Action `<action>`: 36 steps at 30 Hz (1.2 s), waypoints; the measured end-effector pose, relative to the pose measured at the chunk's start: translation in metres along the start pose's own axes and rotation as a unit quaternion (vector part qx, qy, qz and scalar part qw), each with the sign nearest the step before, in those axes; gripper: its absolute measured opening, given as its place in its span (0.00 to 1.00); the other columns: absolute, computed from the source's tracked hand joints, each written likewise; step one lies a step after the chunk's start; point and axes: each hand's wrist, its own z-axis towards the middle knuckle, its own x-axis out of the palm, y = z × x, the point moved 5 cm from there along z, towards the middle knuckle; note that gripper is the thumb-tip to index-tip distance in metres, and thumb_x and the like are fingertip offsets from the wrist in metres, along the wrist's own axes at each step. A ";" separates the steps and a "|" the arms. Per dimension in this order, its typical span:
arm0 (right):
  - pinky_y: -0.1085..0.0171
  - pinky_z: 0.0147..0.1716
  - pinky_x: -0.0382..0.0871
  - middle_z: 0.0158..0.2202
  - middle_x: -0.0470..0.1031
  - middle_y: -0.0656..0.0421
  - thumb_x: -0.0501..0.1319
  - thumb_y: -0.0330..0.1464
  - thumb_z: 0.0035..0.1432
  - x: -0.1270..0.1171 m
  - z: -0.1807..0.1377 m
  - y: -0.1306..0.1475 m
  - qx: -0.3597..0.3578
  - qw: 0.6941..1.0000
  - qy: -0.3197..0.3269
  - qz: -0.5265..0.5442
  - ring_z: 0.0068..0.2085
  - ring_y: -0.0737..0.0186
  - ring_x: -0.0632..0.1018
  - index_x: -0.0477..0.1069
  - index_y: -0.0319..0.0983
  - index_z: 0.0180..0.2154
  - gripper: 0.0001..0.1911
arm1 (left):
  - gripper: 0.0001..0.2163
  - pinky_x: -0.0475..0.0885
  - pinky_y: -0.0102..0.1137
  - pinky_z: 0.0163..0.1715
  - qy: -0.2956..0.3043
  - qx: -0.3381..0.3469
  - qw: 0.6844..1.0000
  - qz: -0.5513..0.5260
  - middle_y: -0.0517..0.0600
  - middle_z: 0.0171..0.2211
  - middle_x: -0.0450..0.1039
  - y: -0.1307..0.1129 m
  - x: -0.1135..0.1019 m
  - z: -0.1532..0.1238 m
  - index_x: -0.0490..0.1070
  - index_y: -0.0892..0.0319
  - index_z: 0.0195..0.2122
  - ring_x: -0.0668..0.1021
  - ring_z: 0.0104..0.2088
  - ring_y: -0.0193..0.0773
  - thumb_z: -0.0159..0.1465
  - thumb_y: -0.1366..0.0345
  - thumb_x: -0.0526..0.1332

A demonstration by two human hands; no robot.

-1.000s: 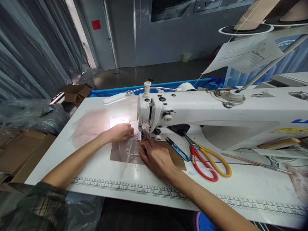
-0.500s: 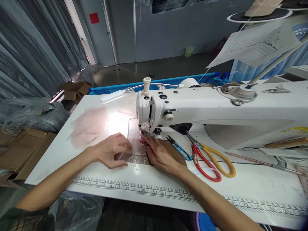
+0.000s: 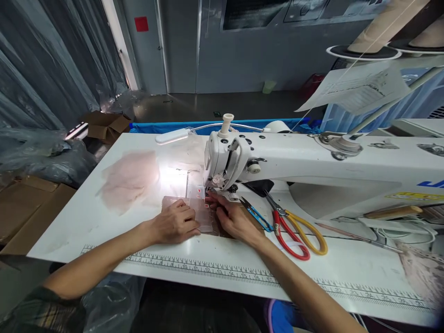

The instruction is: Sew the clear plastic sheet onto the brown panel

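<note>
A clear plastic piece (image 3: 199,217) with small red marks lies on the table under the needle of a white sewing machine (image 3: 312,164). My left hand (image 3: 175,223) rests on its left part, fingers curled down and pressing it flat. My right hand (image 3: 233,218) lies on its right part, fingertips pinched at the edge just in front of the presser foot (image 3: 210,190). A lamp on a bent neck lights that spot.
Blue thread snips (image 3: 256,216) and red-and-yellow scissors (image 3: 294,229) lie right of my right hand. A pale pink fabric patch (image 3: 130,178) lies at the left of the white table (image 3: 104,231), which has a ruler printed along its front edge. Cardboard boxes (image 3: 24,208) stand left.
My left hand has come back from beside the needle toward me and now presses the plastic piece. My right hand has moved forward to the presser foot. The view has shifted slightly.
</note>
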 end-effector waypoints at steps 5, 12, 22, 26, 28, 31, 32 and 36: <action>0.56 0.48 0.71 0.46 0.77 0.54 0.50 0.28 0.62 -0.015 0.010 0.004 -0.023 0.997 0.050 -0.044 0.45 0.57 0.77 0.73 0.42 0.51 0.20 | 0.08 0.68 0.33 0.35 -0.010 0.002 0.999 -0.033 0.53 0.36 0.74 0.003 -0.004 -0.003 0.72 0.61 0.31 0.74 0.33 0.36 0.67 0.68 0.57; 0.59 0.42 0.72 0.48 0.73 0.51 0.52 0.31 0.64 0.000 0.003 0.003 -0.098 0.974 0.078 -0.190 0.42 0.58 0.76 0.70 0.44 0.56 0.20 | 0.07 0.70 0.34 0.35 -0.016 0.026 0.999 -0.034 0.53 0.38 0.78 0.008 -0.002 -0.004 0.73 0.61 0.31 0.76 0.35 0.37 0.65 0.72 0.57; 0.59 0.41 0.73 0.47 0.70 0.51 0.51 0.29 0.63 -0.004 -0.002 -0.004 -0.082 0.984 0.060 -0.147 0.40 0.60 0.75 0.71 0.45 0.55 0.22 | 0.06 0.71 0.33 0.32 -0.056 0.025 0.997 -0.044 0.52 0.36 0.79 0.013 -0.004 -0.003 0.72 0.61 0.32 0.77 0.32 0.35 0.64 0.73 0.58; 0.57 0.41 0.73 0.44 0.69 0.52 0.52 0.30 0.64 -0.004 -0.003 0.006 -0.125 0.978 0.057 -0.155 0.41 0.59 0.74 0.73 0.46 0.53 0.20 | 0.06 0.73 0.33 0.34 -0.038 0.029 0.998 -0.045 0.51 0.37 0.79 0.019 -0.002 -0.004 0.73 0.60 0.35 0.78 0.33 0.35 0.64 0.73 0.57; 0.56 0.42 0.73 0.43 0.70 0.51 0.51 0.29 0.63 -0.002 -0.003 0.010 -0.142 0.975 0.057 -0.159 0.42 0.58 0.73 0.74 0.45 0.52 0.20 | 0.07 0.74 0.34 0.35 -0.028 0.030 0.998 -0.044 0.52 0.38 0.79 0.021 -0.001 -0.005 0.73 0.59 0.35 0.78 0.34 0.35 0.65 0.72 0.56; 0.55 0.44 0.73 0.42 0.70 0.50 0.52 0.28 0.63 0.000 -0.002 0.010 -0.129 0.977 0.049 -0.164 0.43 0.57 0.73 0.74 0.44 0.52 0.20 | 0.07 0.74 0.33 0.33 -0.013 0.019 0.998 -0.051 0.52 0.38 0.79 0.022 0.002 -0.004 0.74 0.60 0.36 0.79 0.35 0.37 0.65 0.72 0.56; 0.55 0.44 0.73 0.43 0.70 0.50 0.52 0.28 0.62 -0.001 -0.002 0.009 -0.120 0.978 0.045 -0.164 0.43 0.57 0.73 0.74 0.44 0.52 0.20 | 0.07 0.74 0.33 0.32 -0.011 0.011 0.998 -0.056 0.52 0.38 0.79 0.022 0.003 -0.004 0.74 0.60 0.37 0.79 0.36 0.37 0.65 0.71 0.56; 0.56 0.44 0.72 0.41 0.73 0.53 0.51 0.26 0.60 -0.005 -0.004 0.008 -0.102 0.990 0.028 -0.095 0.41 0.59 0.75 0.78 0.41 0.42 0.17 | 0.06 0.74 0.33 0.32 -0.042 -0.032 0.994 -0.096 0.52 0.36 0.80 0.024 0.003 -0.002 0.73 0.60 0.38 0.80 0.34 0.36 0.65 0.70 0.57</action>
